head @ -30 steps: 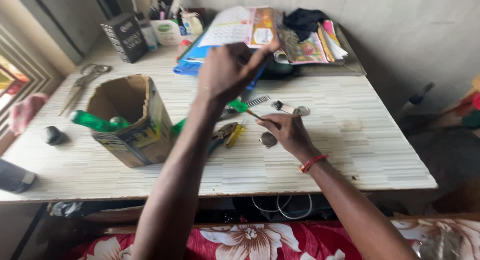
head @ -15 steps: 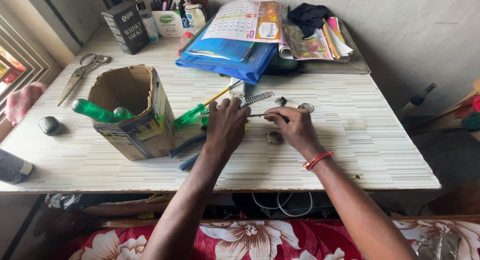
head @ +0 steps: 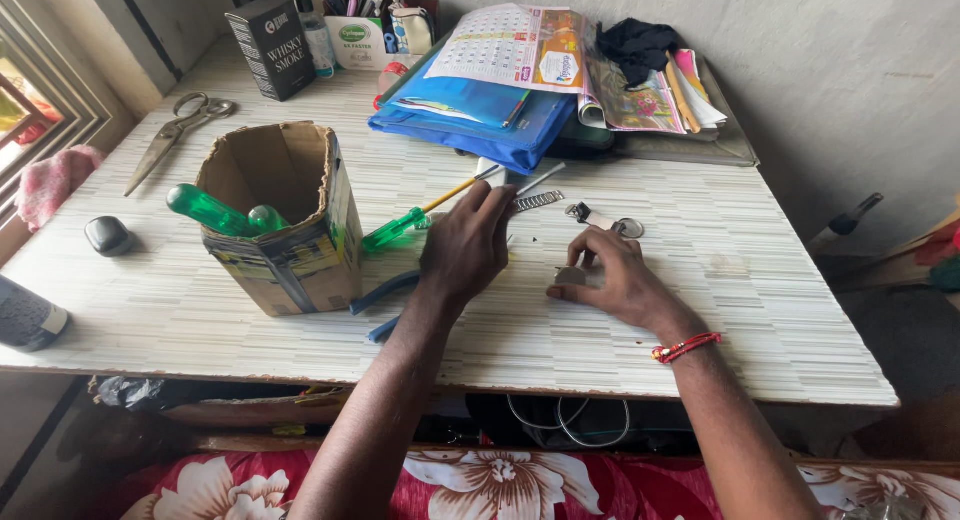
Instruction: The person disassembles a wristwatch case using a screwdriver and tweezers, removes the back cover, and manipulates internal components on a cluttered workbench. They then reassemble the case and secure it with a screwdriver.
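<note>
Left hand: palm down on the surface, fingers stretched forward toward a thin white stick-like piece and a small coiled metal spring. Grip: flat and loose; whether the fingertips pinch anything, I cannot tell.
Right hand: resting on the surface just right of the left hand, fingers curled; thumb and forefinger close on a small grey metal piece. A red thread band sits at the wrist.
Small grey metal piece: dull, rounded, low, lying on the striped laminate under the fingertips; too small to tell its exact form.
Other small parts: a dark little fitting and a round metal ring-like piece lie just beyond the right hand, near each other.
Screwdriver: green translucent handle, yellow shaft, lying slanted just left of the left hand.
Blue-handled tool: partly under the left forearm, probably pliers.
Cardboard box: open-topped, taped, left of the hands; two more green tool handles stick out of it.
Scissors: far left, well apart from the hands.
Back of surface: blue folder under a calendar sheet, papers, a dark carton.
</note>
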